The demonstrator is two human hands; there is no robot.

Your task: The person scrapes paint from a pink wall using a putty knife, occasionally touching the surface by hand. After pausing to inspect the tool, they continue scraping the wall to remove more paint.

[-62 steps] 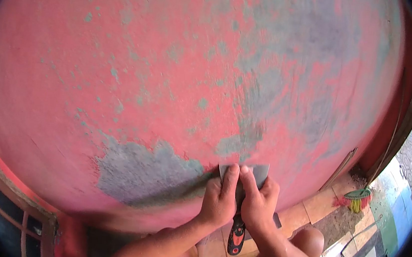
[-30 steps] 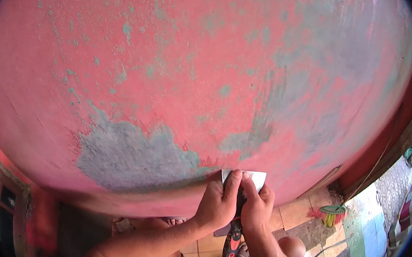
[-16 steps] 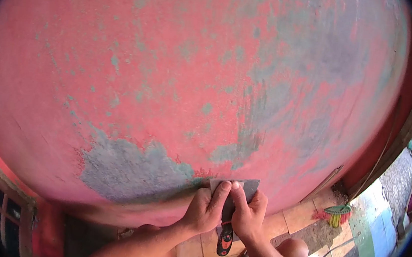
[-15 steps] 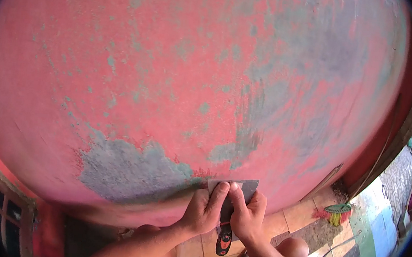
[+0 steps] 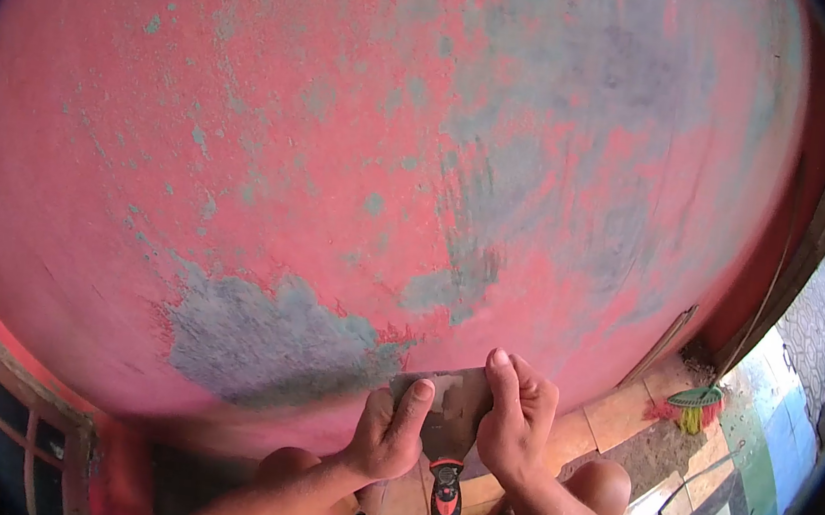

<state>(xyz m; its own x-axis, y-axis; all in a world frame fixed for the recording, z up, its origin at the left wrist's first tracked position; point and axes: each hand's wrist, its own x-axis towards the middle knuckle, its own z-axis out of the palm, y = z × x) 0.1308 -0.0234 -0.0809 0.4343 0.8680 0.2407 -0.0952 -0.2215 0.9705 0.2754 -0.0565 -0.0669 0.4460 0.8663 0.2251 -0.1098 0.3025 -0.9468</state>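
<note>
A wide-bladed scraper (image 5: pixel 457 415) is held between my two hands, its black and red handle pointing down toward me. My left hand (image 5: pixel 392 434) grips the left side of the blade with the thumb on its face. On the opposite side, my right hand (image 5: pixel 519 415) closes around the blade's right edge, thumb raised near the top corner. Just beyond the blade stands a wall (image 5: pixel 343 150) with red paint worn to green and grey in places. A large grey scraped patch (image 5: pixel 268 338) lies low on it, left of the blade.
At the right, a green, red and yellow broom head (image 5: pixel 696 400) rests on the tiled floor (image 5: pixel 601 428) near a pile of dirt. Thin strips (image 5: pixel 660 344) lean at the wall's base. A window frame (image 5: pixel 32 429) is at lower left. My bent knees flank the hands.
My hands have moved apart, from thumbs together at the blade's middle to its two sides. The scraper sits slightly lower, and the view has shifted slightly.
</note>
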